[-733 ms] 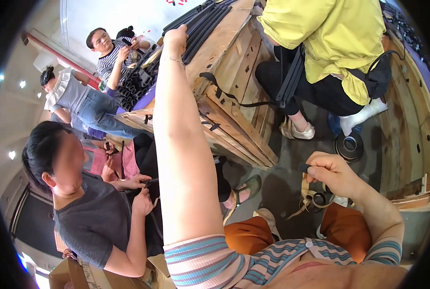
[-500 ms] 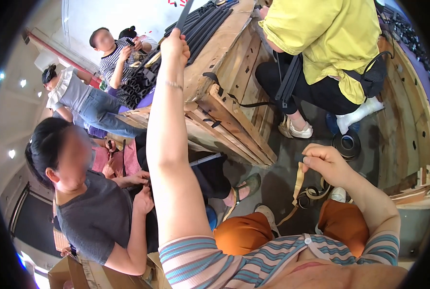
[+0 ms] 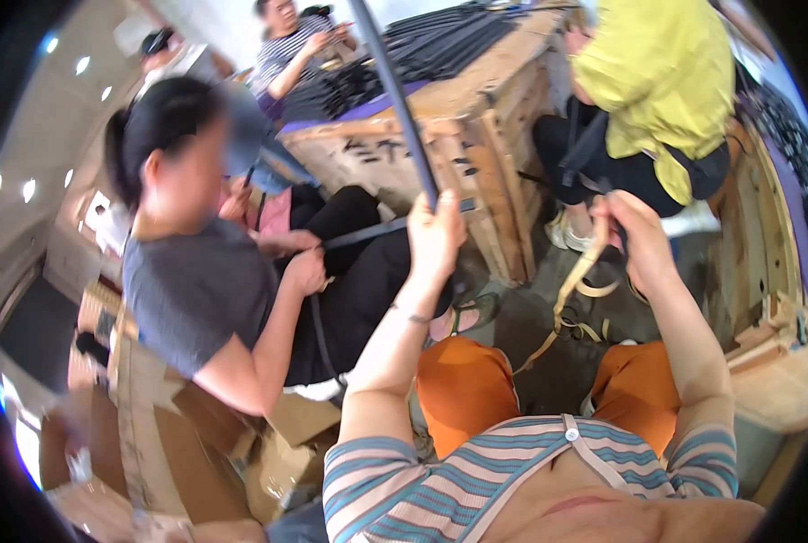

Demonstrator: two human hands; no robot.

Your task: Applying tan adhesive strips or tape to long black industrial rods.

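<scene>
My left hand (image 3: 435, 237) is closed round the lower end of a long dark grey strip (image 3: 396, 90), which slants up and leftward out of the picture. In front of my right knee, my right hand (image 3: 637, 242) is raised with its fingers pinched together. From those fingers a cream-coloured narrow tape (image 3: 580, 271) hangs down, loosely twisted, and reaches toward the floor between my knees. Its lower part curls in loops (image 3: 585, 328). The two hands are well apart.
A person in a dark grey T-shirt (image 3: 196, 290) sits close on my left, holding a dark strip. Someone in a yellow top (image 3: 666, 81) sits ahead right. Dark strips (image 3: 449, 41) lie piled on a wooden crate (image 3: 368, 163). Cardboard boxes (image 3: 164, 425) stand at lower left.
My left hand has come down and rightward, bringing the dark grey strip nearer. My right hand has risen with the cream tape. The view has shifted leftward.
</scene>
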